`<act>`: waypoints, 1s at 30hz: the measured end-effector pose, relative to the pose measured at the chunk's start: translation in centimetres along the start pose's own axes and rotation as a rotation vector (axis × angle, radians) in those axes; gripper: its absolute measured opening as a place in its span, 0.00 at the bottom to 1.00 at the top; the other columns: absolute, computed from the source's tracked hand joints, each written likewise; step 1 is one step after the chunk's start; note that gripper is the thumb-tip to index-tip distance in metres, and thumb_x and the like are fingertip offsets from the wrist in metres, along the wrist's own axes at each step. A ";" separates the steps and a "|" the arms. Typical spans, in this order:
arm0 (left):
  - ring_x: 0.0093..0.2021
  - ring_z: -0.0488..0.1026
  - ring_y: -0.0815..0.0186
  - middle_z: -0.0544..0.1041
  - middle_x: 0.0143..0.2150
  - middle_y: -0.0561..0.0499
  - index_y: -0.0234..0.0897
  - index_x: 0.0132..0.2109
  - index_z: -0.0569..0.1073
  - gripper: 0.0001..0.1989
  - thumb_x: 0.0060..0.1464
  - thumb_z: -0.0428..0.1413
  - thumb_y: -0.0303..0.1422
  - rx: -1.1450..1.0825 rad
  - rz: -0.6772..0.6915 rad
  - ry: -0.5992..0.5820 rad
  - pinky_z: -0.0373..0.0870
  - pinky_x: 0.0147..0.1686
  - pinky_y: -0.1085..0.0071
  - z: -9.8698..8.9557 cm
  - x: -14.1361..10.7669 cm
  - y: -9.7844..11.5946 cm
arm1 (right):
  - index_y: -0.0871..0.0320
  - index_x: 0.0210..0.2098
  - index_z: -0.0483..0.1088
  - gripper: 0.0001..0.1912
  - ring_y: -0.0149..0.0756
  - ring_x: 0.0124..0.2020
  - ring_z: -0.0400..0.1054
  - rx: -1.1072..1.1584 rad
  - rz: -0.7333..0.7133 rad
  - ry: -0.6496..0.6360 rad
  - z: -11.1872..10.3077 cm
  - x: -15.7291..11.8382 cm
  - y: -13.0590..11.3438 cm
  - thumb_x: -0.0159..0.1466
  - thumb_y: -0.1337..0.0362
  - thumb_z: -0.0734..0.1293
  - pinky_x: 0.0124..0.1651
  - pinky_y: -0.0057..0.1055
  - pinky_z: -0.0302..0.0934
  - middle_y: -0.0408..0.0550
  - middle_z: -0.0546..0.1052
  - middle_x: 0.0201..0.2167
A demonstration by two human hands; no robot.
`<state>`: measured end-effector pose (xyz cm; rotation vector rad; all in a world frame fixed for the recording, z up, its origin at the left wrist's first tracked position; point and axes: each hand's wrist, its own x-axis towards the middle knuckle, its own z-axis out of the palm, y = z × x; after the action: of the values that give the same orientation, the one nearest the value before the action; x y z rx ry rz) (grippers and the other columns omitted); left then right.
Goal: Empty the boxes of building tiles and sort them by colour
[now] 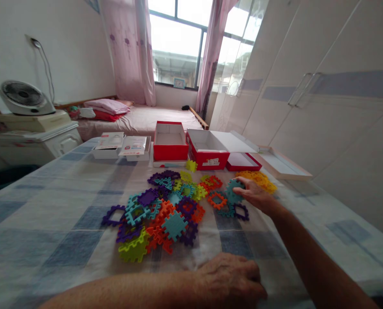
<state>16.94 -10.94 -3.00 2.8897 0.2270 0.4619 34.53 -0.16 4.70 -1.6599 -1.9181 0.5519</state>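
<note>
My right hand point(251, 192) reaches to the right side of the table and grips a teal notched piece point(233, 192) between thumb and fingers. Just beyond it lies a pile of yellow pieces point(262, 180). My left hand point(232, 274) rests near the front edge, knuckles up, its fingers curled and partly hidden, so what they hold, if anything, cannot be seen. A mixed heap of interlocking pieces spreads over the middle, with a teal square point(174, 225), a lime piece point(135, 247) and a purple piece point(147, 197). An orange frame point(217, 200) and a purple frame point(241, 211) lie close to my right hand.
Along the far edge stand a red box point(171, 152), an open red box with a white lid point(207, 159), a shallow red tray point(243, 166), a pale tray point(288, 175) and two white boxes point(106, 153). A checked cloth point(65, 210) covers the table.
</note>
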 end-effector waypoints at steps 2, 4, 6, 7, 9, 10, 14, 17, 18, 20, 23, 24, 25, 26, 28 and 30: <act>0.32 0.69 0.70 0.71 0.39 0.56 0.42 0.38 0.68 0.05 0.55 0.50 0.35 -0.011 -0.004 0.011 0.58 0.23 0.73 -0.3 -0.1 0.2 | 0.58 0.32 0.70 0.08 0.35 0.30 0.65 -0.097 -0.008 0.019 0.5 -0.9 -0.4 0.53 0.63 0.63 0.34 0.30 0.58 0.45 0.73 0.28; 0.32 0.69 0.70 0.71 0.39 0.56 0.42 0.38 0.68 0.05 0.55 0.50 0.34 -0.001 -0.014 0.001 0.58 0.22 0.73 -0.4 -0.1 0.3 | 0.58 0.31 0.69 0.08 0.33 0.28 0.65 -0.094 -0.030 0.009 1.1 -1.5 -0.9 0.54 0.62 0.62 0.33 0.29 0.57 0.44 0.72 0.26; 0.31 0.69 0.70 0.70 0.38 0.56 0.42 0.38 0.68 0.04 0.54 0.51 0.34 0.008 -0.018 -0.017 0.58 0.21 0.72 -0.4 -0.1 0.3 | 0.58 0.32 0.69 0.10 0.32 0.27 0.64 0.008 -0.070 -0.059 1.4 -1.9 -1.5 0.55 0.60 0.61 0.31 0.28 0.57 0.43 0.72 0.26; 0.31 0.68 0.70 0.70 0.37 0.56 0.42 0.37 0.68 0.04 0.54 0.51 0.35 0.009 -0.018 -0.022 0.59 0.21 0.72 -0.4 -0.1 0.3 | 0.58 0.34 0.69 0.11 0.32 0.27 0.65 0.059 -0.078 -0.087 1.3 -2.0 -1.7 0.56 0.60 0.60 0.31 0.27 0.57 0.43 0.73 0.27; 0.32 0.68 0.70 0.70 0.37 0.56 0.42 0.37 0.68 0.04 0.55 0.51 0.35 0.005 -0.008 -0.023 0.60 0.22 0.71 -0.5 -0.1 0.3 | 0.58 0.35 0.69 0.11 0.32 0.28 0.64 0.089 -0.060 -0.084 1.1 -2.0 -1.8 0.56 0.60 0.60 0.31 0.27 0.57 0.42 0.73 0.28; 0.32 0.68 0.70 0.70 0.37 0.56 0.41 0.37 0.68 0.04 0.55 0.51 0.35 0.009 -0.002 -0.022 0.61 0.23 0.71 -0.6 -0.1 0.3 | 0.59 0.35 0.69 0.11 0.32 0.28 0.64 0.069 -0.043 -0.069 1.0 -1.9 -1.7 0.55 0.61 0.60 0.31 0.27 0.57 0.42 0.72 0.27; 0.35 0.67 0.67 0.70 0.37 0.53 0.38 0.34 0.68 0.04 0.54 0.51 0.34 0.038 -0.043 -0.007 0.64 0.31 0.70 -1.1 0.2 0.3 | 0.59 0.31 0.70 0.09 0.31 0.27 0.64 0.005 -0.037 -0.150 1.3 -1.0 -0.7 0.53 0.63 0.60 0.30 0.26 0.56 0.42 0.71 0.26; 0.41 0.66 0.64 0.70 0.40 0.51 0.38 0.34 0.69 0.04 0.52 0.53 0.33 -0.009 -0.208 0.076 0.65 0.43 0.64 -1.3 0.3 0.3 | 0.58 0.32 0.71 0.10 0.31 0.27 0.64 -0.039 -0.055 -0.165 2.3 -0.2 -0.2 0.51 0.65 0.62 0.31 0.26 0.56 0.42 0.72 0.26; 0.44 0.65 0.62 0.70 0.42 0.51 0.39 0.36 0.69 0.04 0.51 0.53 0.34 -0.030 -0.270 0.113 0.62 0.48 0.60 -1.3 0.3 0.2 | 0.58 0.33 0.71 0.11 0.32 0.28 0.64 -0.060 -0.054 -0.149 2.7 0.0 -0.2 0.50 0.66 0.62 0.31 0.26 0.56 0.42 0.73 0.27; 0.50 0.62 0.59 0.69 0.46 0.51 0.41 0.38 0.70 0.08 0.50 0.55 0.35 -0.063 -0.376 0.171 0.54 0.55 0.52 -1.2 0.2 0.2 | 0.58 0.36 0.71 0.14 0.33 0.30 0.65 -0.084 -0.043 -0.135 3.2 0.2 -0.2 0.49 0.66 0.64 0.32 0.27 0.57 0.43 0.74 0.29; 0.57 0.56 0.54 0.65 0.53 0.49 0.42 0.43 0.70 0.13 0.48 0.56 0.37 -0.089 -0.467 0.207 0.47 0.59 0.46 -1.1 0.1 0.1 | 0.57 0.39 0.70 0.15 0.34 0.30 0.66 -0.020 -0.041 -0.186 3.3 0.0 -0.6 0.50 0.64 0.65 0.31 0.27 0.58 0.43 0.74 0.30; 0.58 0.54 0.53 0.64 0.55 0.48 0.42 0.44 0.70 0.15 0.47 0.57 0.37 -0.091 -0.481 0.212 0.46 0.59 0.46 -1.1 0.1 0.1 | 0.57 0.39 0.70 0.16 0.34 0.30 0.66 0.019 -0.045 -0.191 3.0 -0.1 -0.7 0.51 0.63 0.65 0.31 0.27 0.59 0.43 0.74 0.30; 0.59 0.52 0.52 0.62 0.56 0.48 0.42 0.45 0.70 0.16 0.47 0.57 0.38 -0.092 -0.491 0.215 0.45 0.60 0.46 -1.0 0.1 0.0 | 0.57 0.40 0.69 0.16 0.34 0.30 0.66 0.057 -0.049 -0.181 2.7 -0.3 -0.9 0.51 0.63 0.65 0.31 0.27 0.59 0.43 0.74 0.30; 0.60 0.51 0.52 0.61 0.57 0.47 0.42 0.46 0.70 0.17 0.47 0.57 0.38 -0.092 -0.498 0.216 0.45 0.60 0.46 -1.0 0.1 0.0 | 0.56 0.42 0.69 0.18 0.34 0.32 0.67 0.085 -0.048 -0.159 2.1 -0.6 -1.0 0.51 0.62 0.65 0.32 0.27 0.60 0.44 0.74 0.32; 0.62 0.49 0.50 0.59 0.60 0.46 0.41 0.47 0.69 0.18 0.47 0.56 0.38 -0.094 -0.512 0.212 0.44 0.61 0.46 -0.8 0.1 -0.1 | 0.56 0.45 0.68 0.20 0.37 0.36 0.68 0.114 -0.040 -0.121 0.8 -1.1 -1.4 0.52 0.61 0.65 0.36 0.28 0.61 0.46 0.74 0.37; 0.63 0.47 0.49 0.55 0.62 0.45 0.40 0.48 0.69 0.19 0.47 0.56 0.38 -0.101 -0.527 0.200 0.44 0.61 0.45 -0.6 0.0 -0.1 | 0.56 0.45 0.69 0.21 0.39 0.38 0.68 0.137 -0.027 -0.134 -0.6 -1.8 -1.7 0.53 0.58 0.65 0.38 0.30 0.62 0.48 0.74 0.39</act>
<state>16.79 -10.77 -2.47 2.5387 0.9338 0.6317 33.75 -2.21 6.01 -1.5423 -1.9465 0.7832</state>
